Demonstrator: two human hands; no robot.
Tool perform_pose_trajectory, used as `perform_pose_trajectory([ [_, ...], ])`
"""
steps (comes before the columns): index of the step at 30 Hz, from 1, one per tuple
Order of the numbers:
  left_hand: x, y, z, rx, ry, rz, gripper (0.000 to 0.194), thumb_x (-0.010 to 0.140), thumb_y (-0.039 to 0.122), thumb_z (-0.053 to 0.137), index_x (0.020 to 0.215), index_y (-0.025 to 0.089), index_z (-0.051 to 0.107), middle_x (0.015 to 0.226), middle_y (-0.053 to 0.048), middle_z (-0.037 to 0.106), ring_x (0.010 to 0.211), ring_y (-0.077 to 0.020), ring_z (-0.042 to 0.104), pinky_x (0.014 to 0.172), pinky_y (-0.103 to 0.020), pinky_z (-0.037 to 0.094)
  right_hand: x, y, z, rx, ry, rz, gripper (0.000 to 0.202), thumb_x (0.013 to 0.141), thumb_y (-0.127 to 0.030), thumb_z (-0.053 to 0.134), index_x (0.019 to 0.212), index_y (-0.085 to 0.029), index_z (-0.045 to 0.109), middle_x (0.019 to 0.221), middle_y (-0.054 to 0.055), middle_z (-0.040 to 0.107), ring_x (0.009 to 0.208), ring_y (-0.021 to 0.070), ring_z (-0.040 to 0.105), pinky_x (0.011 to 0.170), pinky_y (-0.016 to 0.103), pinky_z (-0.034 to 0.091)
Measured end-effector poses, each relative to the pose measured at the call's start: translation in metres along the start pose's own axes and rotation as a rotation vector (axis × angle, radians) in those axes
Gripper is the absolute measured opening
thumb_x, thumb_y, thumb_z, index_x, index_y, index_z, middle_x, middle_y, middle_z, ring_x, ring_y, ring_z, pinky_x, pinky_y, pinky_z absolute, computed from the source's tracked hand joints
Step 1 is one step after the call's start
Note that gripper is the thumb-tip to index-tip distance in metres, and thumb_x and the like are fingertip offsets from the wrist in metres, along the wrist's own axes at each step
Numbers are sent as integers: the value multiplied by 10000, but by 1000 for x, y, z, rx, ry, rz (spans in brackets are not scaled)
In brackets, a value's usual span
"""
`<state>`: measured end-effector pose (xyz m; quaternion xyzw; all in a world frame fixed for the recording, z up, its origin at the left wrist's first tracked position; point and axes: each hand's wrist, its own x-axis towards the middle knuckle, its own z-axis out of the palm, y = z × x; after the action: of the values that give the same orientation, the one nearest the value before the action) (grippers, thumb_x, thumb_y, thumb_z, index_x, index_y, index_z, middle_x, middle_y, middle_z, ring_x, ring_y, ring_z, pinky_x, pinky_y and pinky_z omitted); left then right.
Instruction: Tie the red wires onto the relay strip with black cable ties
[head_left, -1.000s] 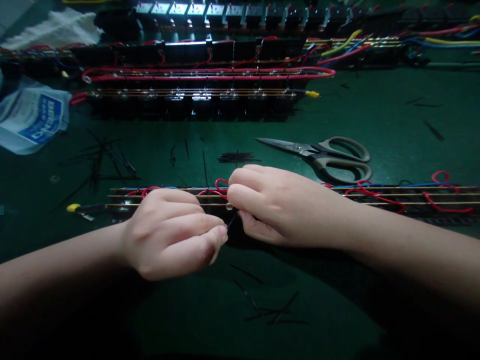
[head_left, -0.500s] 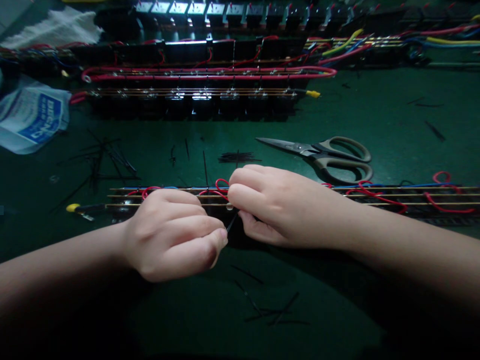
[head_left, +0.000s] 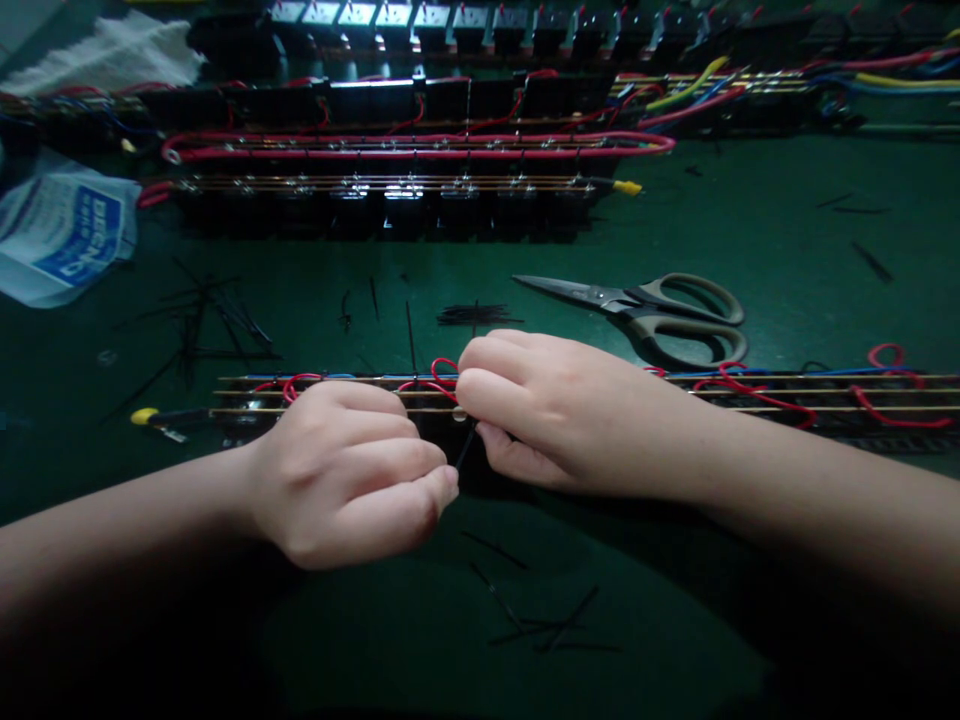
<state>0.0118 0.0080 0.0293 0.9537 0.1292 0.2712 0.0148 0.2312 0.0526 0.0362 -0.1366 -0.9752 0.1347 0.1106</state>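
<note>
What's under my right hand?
Gold rods run beneath your right hand, showing on both sides of it. A red wire loops beside your knuckles. The stretch your hand covers, and the black strip's upper end, can't be seen.

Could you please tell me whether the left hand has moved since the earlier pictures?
Yes, slightly: the left hand has eased toward the wearer, judged against the scissors.

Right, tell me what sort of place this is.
Probably an electrical assembly workshop: a long, black, red-wired unit, grey-and-black-handled metal scissors, and thin black strips scattered on a green work surface.
</note>
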Motion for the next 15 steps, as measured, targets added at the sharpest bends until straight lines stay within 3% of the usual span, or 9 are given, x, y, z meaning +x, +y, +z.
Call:
perform_pose_trajectory([
  [15,-2,-1,1,-23,-29,4,48,831,120,634,800,141,604,700,-45,738,547,-154,652,522,-297,523,0,0,-1,14,-4,-1,77,912,-137,504,846,-170,529,839,35,511,702,168,400,607,293,338],
])
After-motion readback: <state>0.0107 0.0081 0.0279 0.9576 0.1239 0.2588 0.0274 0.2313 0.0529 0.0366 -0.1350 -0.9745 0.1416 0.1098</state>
